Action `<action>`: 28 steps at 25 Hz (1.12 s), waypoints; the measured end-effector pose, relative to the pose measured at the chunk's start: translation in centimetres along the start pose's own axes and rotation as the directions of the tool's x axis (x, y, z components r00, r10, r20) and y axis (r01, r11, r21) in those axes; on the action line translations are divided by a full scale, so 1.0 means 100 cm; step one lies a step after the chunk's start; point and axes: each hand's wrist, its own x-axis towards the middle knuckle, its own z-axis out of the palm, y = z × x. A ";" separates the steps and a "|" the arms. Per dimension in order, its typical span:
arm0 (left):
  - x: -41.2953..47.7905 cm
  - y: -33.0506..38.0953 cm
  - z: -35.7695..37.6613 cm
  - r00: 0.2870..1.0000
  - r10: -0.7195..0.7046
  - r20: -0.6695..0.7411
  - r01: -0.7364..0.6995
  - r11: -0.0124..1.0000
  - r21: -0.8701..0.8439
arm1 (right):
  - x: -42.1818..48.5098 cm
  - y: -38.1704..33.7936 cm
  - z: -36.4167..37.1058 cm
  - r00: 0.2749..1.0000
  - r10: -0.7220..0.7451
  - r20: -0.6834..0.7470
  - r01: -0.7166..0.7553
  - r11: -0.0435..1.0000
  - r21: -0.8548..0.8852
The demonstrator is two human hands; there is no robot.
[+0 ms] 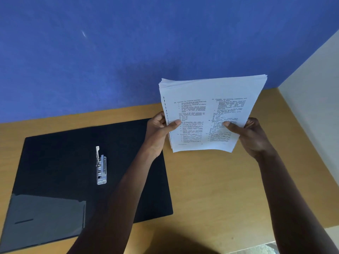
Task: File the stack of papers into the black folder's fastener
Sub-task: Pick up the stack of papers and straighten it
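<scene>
A stack of printed white papers (211, 99) is held upright above the right part of the wooden table (211, 180). My left hand (159, 131) grips its lower left edge, thumb on the front page. My right hand (251, 136) grips its lower right edge the same way. The black folder (64, 143) lies open and flat on the left of the table. Its silver metal fastener (101, 167) sits near the folder's middle, with its lever raised. My left forearm crosses over the folder's right half.
A grey pocket flap (45, 217) covers the folder's lower left corner. A blue wall (128, 52) stands behind the table and a pale wall (315, 107) borders its right side. The table's front edge runs near my right arm.
</scene>
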 end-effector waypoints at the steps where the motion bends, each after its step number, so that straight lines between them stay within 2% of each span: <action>1: -0.001 -0.002 0.001 1.000 0.001 -0.014 -0.001 1.000 -0.011 | -0.001 0.004 0.000 1.000 -0.003 -0.004 0.003 1.000 0.017; 6: -0.003 -0.009 0.010 0.998 -0.014 -0.063 0.009 0.997 -0.076 | -0.006 0.026 -0.004 0.998 -0.023 -0.062 0.029 0.995 0.091; 11: -0.008 -0.021 0.020 0.998 -0.038 -0.046 0.041 0.997 0.068 | -0.011 0.038 -0.004 0.996 0.003 -0.092 0.011 0.988 0.157; 18: -0.005 -0.018 0.029 0.996 0.014 -0.093 0.002 0.986 0.168 | -0.001 0.032 -0.003 0.987 -0.059 -0.147 0.073 0.994 0.087; 22: -0.001 -0.012 0.031 0.995 0.079 -0.058 -0.068 0.981 0.182 | 0.005 0.028 -0.007 0.981 -0.122 -0.152 0.136 0.987 0.084; 28: -0.004 -0.017 0.027 0.997 0.059 -0.052 -0.049 0.984 0.169 | 0.004 0.035 -0.005 0.982 -0.136 -0.135 0.146 0.987 0.069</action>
